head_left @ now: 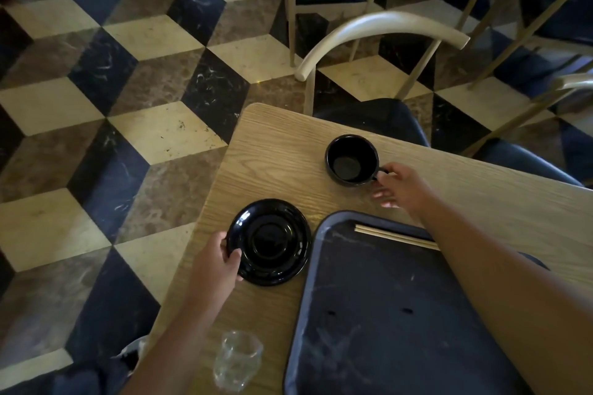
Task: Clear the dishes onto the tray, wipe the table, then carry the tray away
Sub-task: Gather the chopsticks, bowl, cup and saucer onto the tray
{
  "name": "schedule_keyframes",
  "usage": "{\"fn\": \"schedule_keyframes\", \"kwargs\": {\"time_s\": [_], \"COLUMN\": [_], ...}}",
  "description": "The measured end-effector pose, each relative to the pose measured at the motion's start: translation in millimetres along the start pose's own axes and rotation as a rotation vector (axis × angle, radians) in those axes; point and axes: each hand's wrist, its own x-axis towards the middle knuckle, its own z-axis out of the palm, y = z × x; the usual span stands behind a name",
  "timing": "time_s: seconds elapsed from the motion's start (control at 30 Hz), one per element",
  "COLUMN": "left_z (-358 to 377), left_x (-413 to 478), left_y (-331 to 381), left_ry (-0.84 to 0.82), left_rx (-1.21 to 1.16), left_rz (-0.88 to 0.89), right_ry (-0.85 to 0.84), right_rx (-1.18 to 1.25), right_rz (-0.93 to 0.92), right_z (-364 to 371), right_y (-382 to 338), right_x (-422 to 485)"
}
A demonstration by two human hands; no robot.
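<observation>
A black saucer (269, 242) lies on the wooden table (279, 151) near its left edge. My left hand (218, 261) grips the saucer's left rim, thumb on top. A black cup (351, 160) stands upright and empty farther back. My right hand (401, 189) pinches the cup's handle. The dark tray (385, 314) lies at the front right, with a pair of wooden chopsticks (394, 236) resting near its far edge. My right forearm crosses over the tray. A clear drinking glass (237, 361) stands at the front of the table, left of the tray.
A cream metal chair (378, 29) with a dark seat is pushed in at the table's far side. More chairs stand behind and to the right. The checkered floor drops away left of the table edge.
</observation>
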Motion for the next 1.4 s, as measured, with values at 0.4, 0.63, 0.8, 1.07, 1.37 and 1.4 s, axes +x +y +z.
{"fn": "schedule_keyframes", "kwargs": {"time_s": [0.4, 0.63, 0.8, 1.07, 1.37, 1.4], "left_z": [2.4, -4.3, -11.6, -14.5, 26.8, 34.7], "left_x": [7.7, 5.8, -5.1, -31.5, -78.8, -84.6], "left_y": [5.4, 7.9, 9.9, 32.3, 60.6, 63.6], "left_ry": [0.015, -0.049, -0.078, -0.093, -0.261, -0.279], "left_rx": [-0.076, -0.322, -0.456, -0.638, -0.781, -0.768], "left_rz": [-0.047, -0.104, -0.180, -0.252, -0.273, -0.275], "right_ry": [-0.069, 0.028, 0.043, 0.043, 0.045, 0.051], "right_rx": [0.369, 0.368, 0.325, 0.425, 0.583, 0.592], "right_rz": [0.010, -0.038, -0.080, -0.105, -0.169, -0.172], "right_z": [4.3, 17.0, 12.4, -16.2, -49.4, -52.6], "right_y": [-11.7, -22.8, -13.8, 16.3, 47.1, 51.7], "right_x": [-2.9, -29.6, -57.5, -106.0, -165.9, -171.3]}}
